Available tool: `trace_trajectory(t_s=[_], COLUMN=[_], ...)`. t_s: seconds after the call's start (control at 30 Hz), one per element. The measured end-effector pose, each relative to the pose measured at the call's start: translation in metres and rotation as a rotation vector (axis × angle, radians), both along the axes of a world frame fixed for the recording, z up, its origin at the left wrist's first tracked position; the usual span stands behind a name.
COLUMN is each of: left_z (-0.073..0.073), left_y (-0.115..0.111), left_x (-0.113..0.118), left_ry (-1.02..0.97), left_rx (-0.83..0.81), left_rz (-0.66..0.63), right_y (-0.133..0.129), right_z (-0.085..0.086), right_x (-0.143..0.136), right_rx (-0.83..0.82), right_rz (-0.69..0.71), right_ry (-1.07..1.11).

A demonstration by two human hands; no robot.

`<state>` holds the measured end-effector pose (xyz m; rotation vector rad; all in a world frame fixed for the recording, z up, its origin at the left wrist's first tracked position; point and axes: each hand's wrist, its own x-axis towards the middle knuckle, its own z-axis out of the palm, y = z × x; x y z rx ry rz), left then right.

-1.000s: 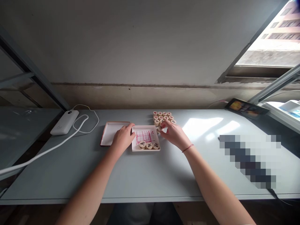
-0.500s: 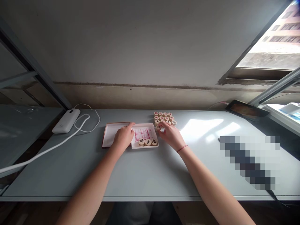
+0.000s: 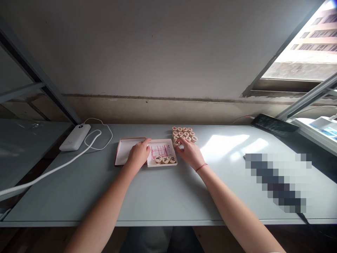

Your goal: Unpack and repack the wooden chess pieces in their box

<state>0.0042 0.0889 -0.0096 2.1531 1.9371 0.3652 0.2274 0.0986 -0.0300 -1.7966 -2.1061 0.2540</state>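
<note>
A shallow white box (image 3: 162, 166) with pink grid lines drawn on its floor holds a row of three round wooden Chinese chess pieces (image 3: 165, 160) with black characters. Its open lid (image 3: 123, 153), white inside with a reddish rim, lies to the left. My left hand (image 3: 138, 153) is closed over the box's left edge, thumb along the top corner. Right of the box, my right hand (image 3: 188, 149) pinches a chess piece (image 3: 177, 143) at the front of a block of pieces. That block (image 3: 183, 133) stands in rows, red characters at the back; my fingers partly cover its front row.
At the left a white power bank (image 3: 75, 137) lies with a white cable (image 3: 65, 162). A phone (image 3: 273, 124) lies at the back right, and a blurred-out dark object (image 3: 276, 184) is at the right front. The grey tabletop (image 3: 168, 196) meets the wall behind.
My right hand and the pinched chess piece have shifted very slightly left, with the piece at the block's front row. My left hand and the box keep their places.
</note>
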Motion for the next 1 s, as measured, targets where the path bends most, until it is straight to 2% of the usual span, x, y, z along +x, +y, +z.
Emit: trace_trajectory(t_s=[0.17, 0.3, 0.37, 0.43, 0.53, 0.67, 1.0], left_z=[-0.001, 0.001, 0.005, 0.009, 0.012, 0.014, 0.019], left_y=[0.001, 0.001, -0.001, -0.006, -0.014, -0.022, -0.022], left_x=[0.000, 0.002, 0.004, 0.007, 0.012, 0.017, 0.015], left_ry=[0.008, -0.030, -0.110, -0.161, -0.061, 0.066, -0.084], left_rx=[-0.001, 0.247, 0.310, 0.239, 0.087, -0.011, -0.168], left_rz=[0.002, -0.011, -0.079, -0.180, -0.267, -0.286, -0.331], right_y=[0.000, -0.004, -0.007, -0.012, -0.017, -0.018, -0.018], right_z=[-0.002, 0.007, 0.015, 0.022, 0.025, 0.019, 0.023], right_x=[-0.002, -0.002, -0.002, -0.004, -0.008, -0.013, -0.014], right_rx=[0.012, 0.016, 0.043, 0.036, -0.089, -0.205, -0.217], right_rz=[-0.017, -0.016, 0.000, 0.046, 0.150, 0.227, 0.230], right_ry=[-0.012, -0.039, -0.001, 0.074, 0.125, 0.047, 0.066])
